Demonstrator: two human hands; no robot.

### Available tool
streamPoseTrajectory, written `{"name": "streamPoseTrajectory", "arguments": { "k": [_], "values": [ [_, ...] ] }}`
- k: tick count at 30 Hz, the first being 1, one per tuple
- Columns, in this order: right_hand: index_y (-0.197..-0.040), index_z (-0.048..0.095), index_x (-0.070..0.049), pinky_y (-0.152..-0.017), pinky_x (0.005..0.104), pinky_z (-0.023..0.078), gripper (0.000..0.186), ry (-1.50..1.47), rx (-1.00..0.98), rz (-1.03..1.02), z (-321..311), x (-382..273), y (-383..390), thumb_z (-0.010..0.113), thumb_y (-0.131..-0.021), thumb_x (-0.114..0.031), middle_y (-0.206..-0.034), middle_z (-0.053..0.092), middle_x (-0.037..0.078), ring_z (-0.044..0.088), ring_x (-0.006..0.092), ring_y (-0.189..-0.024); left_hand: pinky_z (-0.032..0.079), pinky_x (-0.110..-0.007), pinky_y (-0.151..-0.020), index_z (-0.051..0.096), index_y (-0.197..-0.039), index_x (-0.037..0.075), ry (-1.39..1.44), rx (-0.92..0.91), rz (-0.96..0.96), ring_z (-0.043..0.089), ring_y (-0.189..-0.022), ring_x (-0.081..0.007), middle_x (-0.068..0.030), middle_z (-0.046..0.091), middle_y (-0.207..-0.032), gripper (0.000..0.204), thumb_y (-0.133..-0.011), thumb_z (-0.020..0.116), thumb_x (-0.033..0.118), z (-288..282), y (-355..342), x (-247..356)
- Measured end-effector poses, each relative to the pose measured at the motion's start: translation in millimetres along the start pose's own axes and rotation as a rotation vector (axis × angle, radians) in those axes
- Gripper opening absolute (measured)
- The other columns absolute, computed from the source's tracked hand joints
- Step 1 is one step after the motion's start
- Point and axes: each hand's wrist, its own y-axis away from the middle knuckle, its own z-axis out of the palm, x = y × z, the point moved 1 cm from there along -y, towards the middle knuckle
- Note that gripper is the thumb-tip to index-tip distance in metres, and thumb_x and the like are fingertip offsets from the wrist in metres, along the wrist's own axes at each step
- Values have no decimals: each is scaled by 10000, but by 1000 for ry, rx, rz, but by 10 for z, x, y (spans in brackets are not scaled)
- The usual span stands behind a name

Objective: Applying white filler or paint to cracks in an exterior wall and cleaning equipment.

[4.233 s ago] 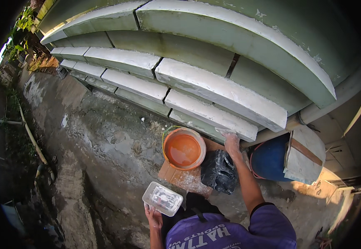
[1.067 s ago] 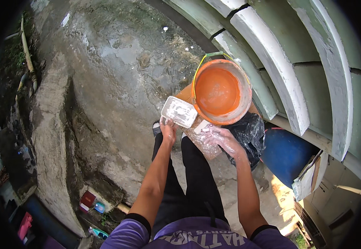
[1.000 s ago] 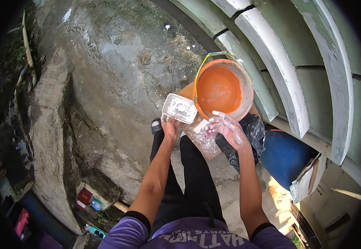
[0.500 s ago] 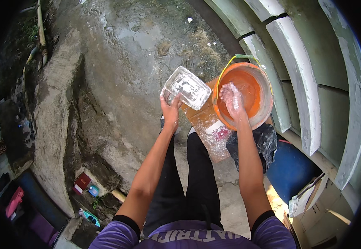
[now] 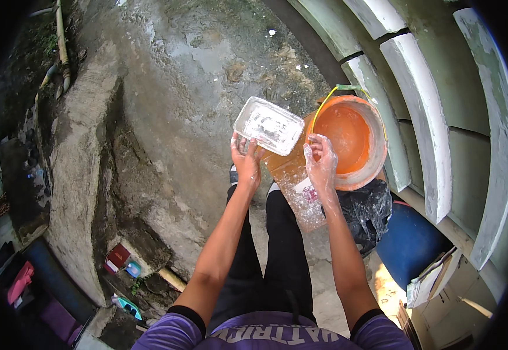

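My left hand grips the near-left edge of a white plastic tray smeared with white residue. My right hand, wet and whitish with fingers loosely curled and apart, holds nothing I can see; it is over the left rim of an orange bucket with a yellow handle and a shallow pool of liquid. The bucket stands on a powder-spattered cardboard sheet, beside a crumpled black plastic bag.
Stepped pale-green and white concrete ledges run along the right. A blue barrel stands below them under leaning boards. At the left are a rough concrete edge, pipes and small plastic items lower down.
I have turned from the ledge to face down. The tray has moved up and slightly rightward; my right hand left the ledge, dipped into the bucket and has since drawn back to its rim.
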Motion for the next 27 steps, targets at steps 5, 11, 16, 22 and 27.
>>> {"name": "streamPoseTrajectory", "arguments": {
  "k": [5, 11, 16, 22, 27],
  "values": [
    [-1322, 430, 18, -800, 288, 520, 526, -149, 21, -10, 146, 124, 138, 681, -868, -72, -1232, 542, 163, 588, 175, -990, 500, -457, -958, 143, -1476, 99, 235, -142, -27, 472, -1234, -259, -155, 327, -1426, 717, -921, 592, 41, 53, 105, 138],
    [-1287, 450, 33, -878, 287, 493, 428, -636, -134, 88, 222, 78, 50, 626, -917, -90, -1182, 583, 132, 590, 173, -1040, 495, -447, -966, 133, -1477, 73, 236, -173, -20, 463, -1251, -262, -162, 306, -1437, 708, -927, 576, 26, 31, 116, 233],
    [-1196, 521, 33, -909, 286, 484, 261, -353, 359, 63, -261, 613, -322, 546, -941, -22, -1098, 624, 126, 608, 175, -1025, 491, -399, -945, 173, -1477, 67, -129, -27, 239, 455, -1258, -247, -160, 289, -1448, 681, -925, 566, -3, -122, -13, 324],
    [-1166, 535, 43, -866, 305, 513, 261, -507, 560, 458, -1001, 2149, -693, 519, -958, -114, -1097, 625, 151, 623, 227, -960, 489, -364, -936, 191, -1485, 115, -161, -53, 330, 488, -1229, -241, -153, 286, -1454, 695, -918, 570, -17, 35, -53, 271],
    [-1148, 569, 41, -830, 338, 523, 320, -1023, -156, 466, -309, 742, -589, 452, -997, -216, -1028, 656, 139, 639, 233, -901, 498, -382, -910, 170, -1490, 129, -42, 26, 210, 489, -1223, -227, -123, 304, -1452, 714, -918, 577, -4, -24, -129, 307]
  ]
}}
